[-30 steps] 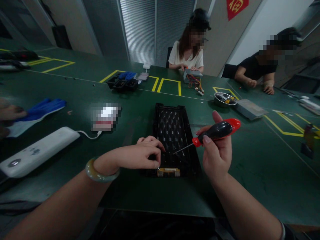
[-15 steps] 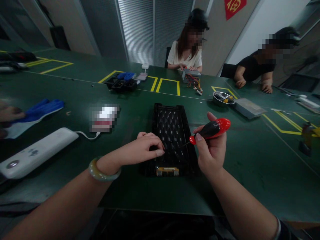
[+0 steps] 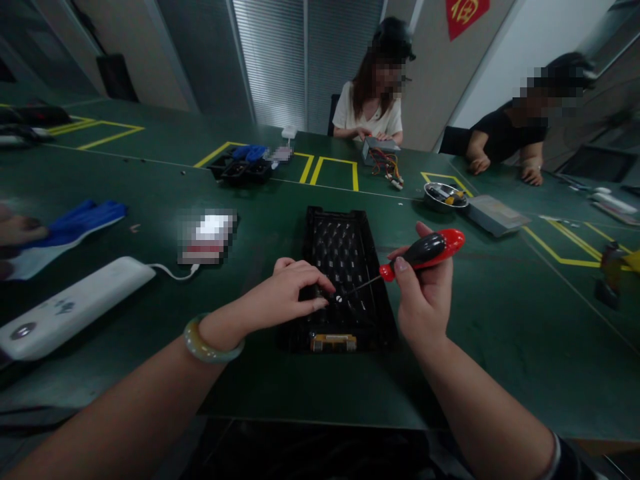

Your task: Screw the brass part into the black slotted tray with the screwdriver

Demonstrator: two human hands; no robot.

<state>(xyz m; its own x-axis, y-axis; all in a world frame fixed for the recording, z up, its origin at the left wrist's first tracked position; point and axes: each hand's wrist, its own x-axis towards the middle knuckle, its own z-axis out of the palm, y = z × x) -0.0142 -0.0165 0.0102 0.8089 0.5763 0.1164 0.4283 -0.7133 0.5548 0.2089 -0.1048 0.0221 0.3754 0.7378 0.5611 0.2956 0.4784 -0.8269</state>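
My right hand (image 3: pixel 425 293) is closed around the red-and-black handle of a screwdriver (image 3: pixel 434 248). Its thin shaft slants down and left over a black plastic casing (image 3: pixel 374 267). Rows of small shiny raised spots cover the casing's inside, and a yellowish strip with a connector (image 3: pixel 333 341) shows at its near end. My left hand (image 3: pixel 295 291) rests over the casing's left side, with thumb and index finger a little apart and the other fingers curled. A small bright piece (image 3: pixel 339 299) lies just beyond those fingertips, near the screwdriver's tip. Whether the fingertips touch it, I cannot tell.
On the left are a white power bank (image 3: pixel 75 308), a cabled phone (image 3: pixel 207 237) and a blue glove (image 3: pixel 87 223) beside another person's hand. Farther off stand a black tray (image 3: pixel 240 170), a metal bowl (image 3: pixel 445 198) and a grey metal box (image 3: pixel 495 215). Two people sit opposite.
The screwdriver's handle has risen slightly, and its shaft shows more clearly. My left index finger has stretched a little to the right, and the small bright piece has come into sight.
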